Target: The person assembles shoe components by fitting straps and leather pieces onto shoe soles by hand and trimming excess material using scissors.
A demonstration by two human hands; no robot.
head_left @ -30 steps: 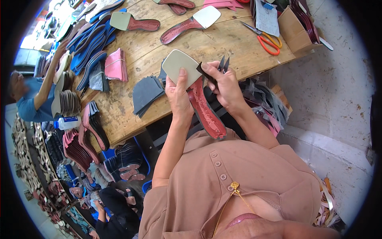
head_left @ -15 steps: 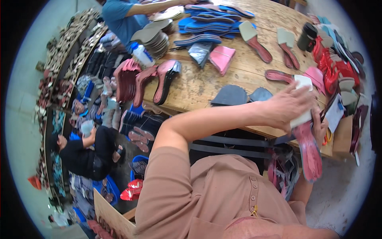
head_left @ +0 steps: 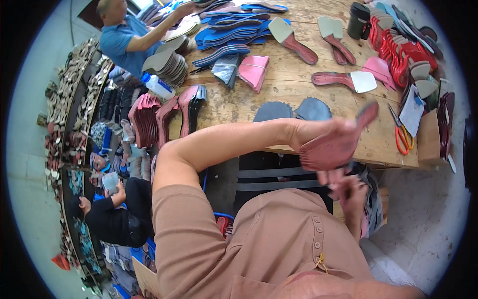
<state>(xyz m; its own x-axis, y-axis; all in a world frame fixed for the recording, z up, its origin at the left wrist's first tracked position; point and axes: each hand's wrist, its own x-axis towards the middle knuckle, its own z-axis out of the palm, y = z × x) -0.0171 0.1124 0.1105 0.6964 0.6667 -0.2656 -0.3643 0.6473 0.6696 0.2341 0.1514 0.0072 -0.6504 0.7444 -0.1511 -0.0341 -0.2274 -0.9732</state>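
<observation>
My left hand is closed on a dark red shoe sole in front of the table's near edge. The sole's broad ridged end faces up and its narrow end points to the far right, blurred by motion. Just below the sole is my right hand, fingers curled; whatever they grip is too blurred to name. Beyond my hands, a red sole with a white pad lies on the wooden table. Two dark grey sole pieces lie near the left wrist.
Orange-handled scissors lie at the right edge. Farther off are blue insoles, a pink bundle, a dark flask and red soles. One person stands at the far left; another sits below.
The sole in my hands has turned over, from its white-padded face to its red ridged face, and moved left. My right hand has moved down and left. The whole view has shifted.
</observation>
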